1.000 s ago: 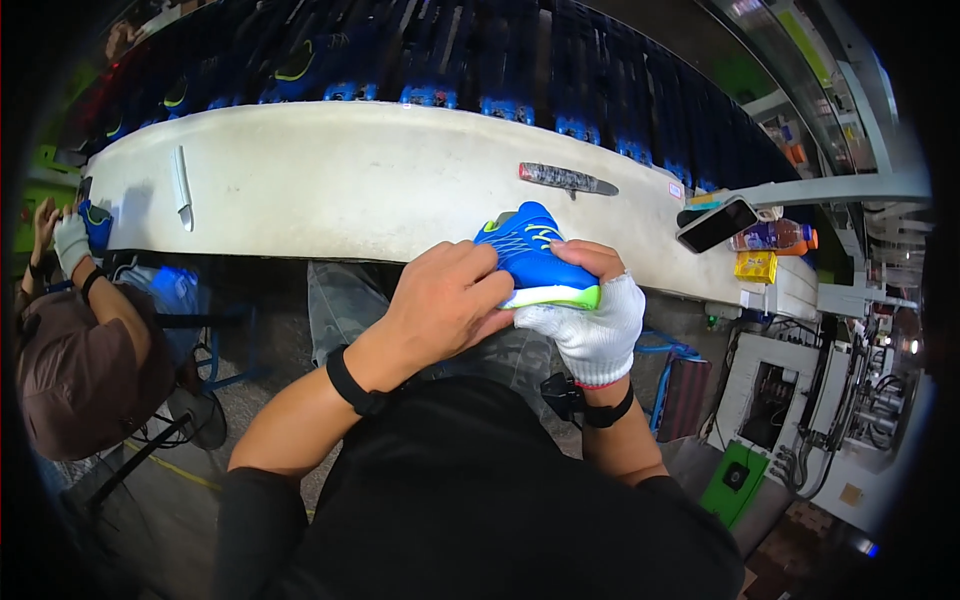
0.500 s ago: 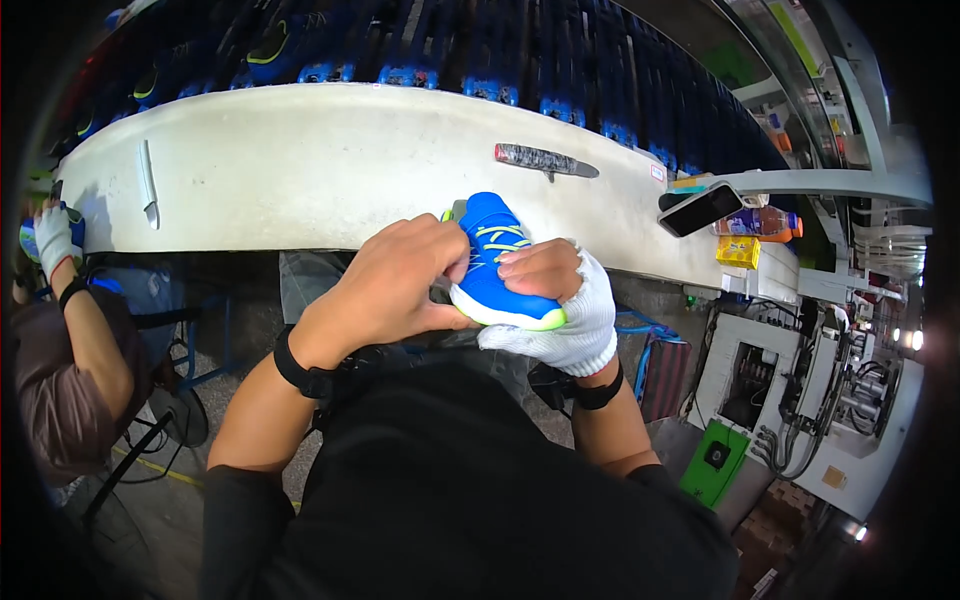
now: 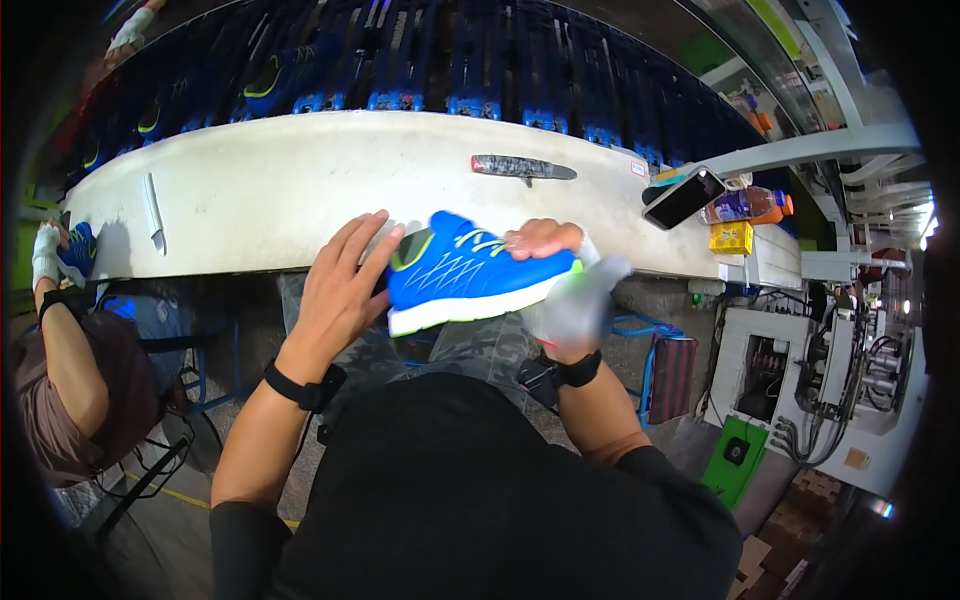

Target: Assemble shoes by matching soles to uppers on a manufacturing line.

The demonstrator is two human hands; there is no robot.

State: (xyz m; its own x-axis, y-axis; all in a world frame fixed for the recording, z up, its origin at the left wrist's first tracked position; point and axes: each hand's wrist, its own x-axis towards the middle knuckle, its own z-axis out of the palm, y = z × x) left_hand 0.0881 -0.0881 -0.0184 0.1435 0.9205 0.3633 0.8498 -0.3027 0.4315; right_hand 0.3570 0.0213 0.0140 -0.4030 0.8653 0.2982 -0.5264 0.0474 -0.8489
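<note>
A blue running shoe [image 3: 470, 275] with yellow-green laces and a white sole is held side-on above the near edge of the white worktop. Its toe points right, and its dark heel opening faces left. Gripping the toe end is my right hand [image 3: 572, 300], in a white glove with bare fingertips; its fingers lie over the upper, and the palm side is smeared by motion. My bare left hand [image 3: 345, 280] is beside the heel with fingers spread, its thumb close to the sole. Whether the thumb touches the shoe I cannot tell.
On the worktop [image 3: 330, 185] lie a dark wrapped tool [image 3: 523, 167] and a thin pale strip [image 3: 153, 212]. A phone [image 3: 685, 198], a bottle [image 3: 745, 207] and a yellow box [image 3: 731, 238] stand at right. Dark rollers [image 3: 420, 60] run behind. A co-worker [image 3: 80, 370] sits at left.
The shoe has turned from toe-toward-me to side-on, toe right. My left hand has let go of its side and spread its fingers at the heel. My right hand keeps the toe.
</note>
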